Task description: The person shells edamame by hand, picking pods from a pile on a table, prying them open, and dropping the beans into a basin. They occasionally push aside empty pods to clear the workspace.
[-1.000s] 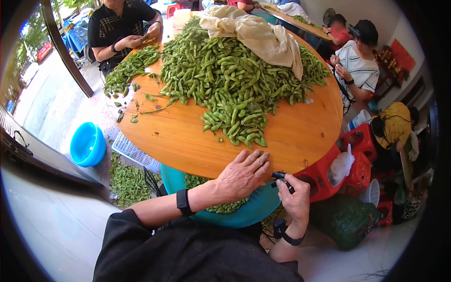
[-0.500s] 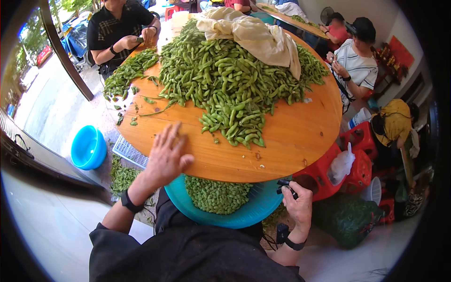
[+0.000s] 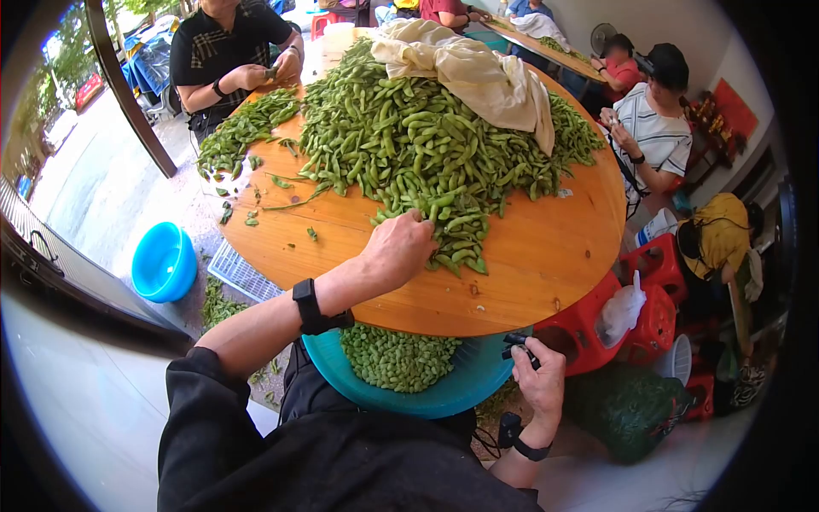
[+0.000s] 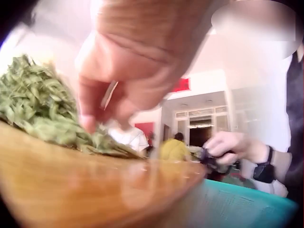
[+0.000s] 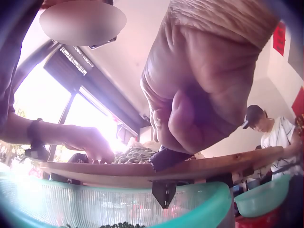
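Observation:
A large heap of green soybean pods (image 3: 409,145) covers the middle of the wooden table (image 3: 529,264). My left hand (image 3: 394,252) reaches over the table's near edge to the front of the heap, its fingers bent down among the pods. The left wrist view shows thumb and fingertips at the pods, blurred; I cannot tell whether they grip one. In my right hand (image 3: 539,375), beside the table's edge, I hold a small black two-pronged tool (image 3: 517,340). Below the table edge, a teal basin (image 3: 478,375) contains shelled green beans (image 3: 397,358).
A cream cloth (image 3: 469,68) drapes over the heap's top. Two people sit at the table's far left and right, handling small things. On the floor stand a blue basin (image 3: 164,264) and a white crate (image 3: 243,269) at left, red stools (image 3: 650,320) and a dark green sack (image 3: 618,410) at right.
My left hand swept left across the table front, then moved up and right to the pods, its fingers now bent. My right hand keeps the black tool in nearly the same place.

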`<state>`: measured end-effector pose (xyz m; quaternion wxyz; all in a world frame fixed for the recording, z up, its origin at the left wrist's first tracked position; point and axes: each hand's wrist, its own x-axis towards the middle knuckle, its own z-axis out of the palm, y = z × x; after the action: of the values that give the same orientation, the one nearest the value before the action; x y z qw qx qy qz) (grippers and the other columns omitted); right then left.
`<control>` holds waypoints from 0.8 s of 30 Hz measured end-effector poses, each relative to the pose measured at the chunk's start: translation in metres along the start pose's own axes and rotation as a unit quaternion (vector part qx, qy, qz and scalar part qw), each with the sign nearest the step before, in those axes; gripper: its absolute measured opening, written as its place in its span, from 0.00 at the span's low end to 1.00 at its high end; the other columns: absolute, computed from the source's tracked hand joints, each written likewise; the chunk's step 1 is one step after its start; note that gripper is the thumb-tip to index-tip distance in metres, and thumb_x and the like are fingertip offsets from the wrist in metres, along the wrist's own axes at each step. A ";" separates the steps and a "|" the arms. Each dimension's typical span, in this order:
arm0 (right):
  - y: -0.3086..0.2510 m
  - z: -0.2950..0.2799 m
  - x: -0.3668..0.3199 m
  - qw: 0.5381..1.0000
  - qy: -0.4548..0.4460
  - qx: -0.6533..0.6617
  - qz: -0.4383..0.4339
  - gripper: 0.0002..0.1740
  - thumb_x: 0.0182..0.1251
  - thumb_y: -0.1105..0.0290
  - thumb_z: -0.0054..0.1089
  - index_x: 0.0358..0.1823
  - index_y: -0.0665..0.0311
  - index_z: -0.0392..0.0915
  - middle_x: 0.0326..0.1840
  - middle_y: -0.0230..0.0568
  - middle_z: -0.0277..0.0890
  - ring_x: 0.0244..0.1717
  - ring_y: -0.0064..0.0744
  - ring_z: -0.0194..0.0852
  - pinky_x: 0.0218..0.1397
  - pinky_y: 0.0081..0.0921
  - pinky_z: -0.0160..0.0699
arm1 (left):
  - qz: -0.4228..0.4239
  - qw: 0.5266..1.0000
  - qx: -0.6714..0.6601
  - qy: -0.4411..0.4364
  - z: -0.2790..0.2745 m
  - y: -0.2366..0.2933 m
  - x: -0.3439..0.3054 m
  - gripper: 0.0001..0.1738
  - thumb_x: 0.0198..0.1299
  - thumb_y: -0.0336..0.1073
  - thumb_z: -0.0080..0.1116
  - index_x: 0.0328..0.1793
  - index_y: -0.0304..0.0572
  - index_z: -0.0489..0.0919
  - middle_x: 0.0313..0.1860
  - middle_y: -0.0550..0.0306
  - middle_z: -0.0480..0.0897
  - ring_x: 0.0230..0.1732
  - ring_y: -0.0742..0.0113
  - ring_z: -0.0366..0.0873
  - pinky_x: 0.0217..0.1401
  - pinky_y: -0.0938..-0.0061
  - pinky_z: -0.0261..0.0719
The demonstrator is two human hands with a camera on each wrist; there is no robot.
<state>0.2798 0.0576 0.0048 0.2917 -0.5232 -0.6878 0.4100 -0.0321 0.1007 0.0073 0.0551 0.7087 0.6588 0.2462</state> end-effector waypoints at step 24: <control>-0.054 0.070 0.019 0.888 -0.175 0.418 0.074 0.13 0.74 0.75 0.52 0.55 0.75 0.75 0.23 0.25 0.64 0.20 0.12 0.55 0.20 0.13 0.52 | -0.125 0.749 -0.649 -0.039 0.002 0.048 -0.091 0.07 0.63 0.28 0.67 0.36 0.38 0.77 0.27 0.67 0.77 0.27 0.82 0.73 0.27 0.84 0.71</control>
<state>0.1907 0.0518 0.0168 0.3271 -0.3221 -0.4522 0.7647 0.0116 0.0072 -0.0002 0.5585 0.4220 0.4203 0.5773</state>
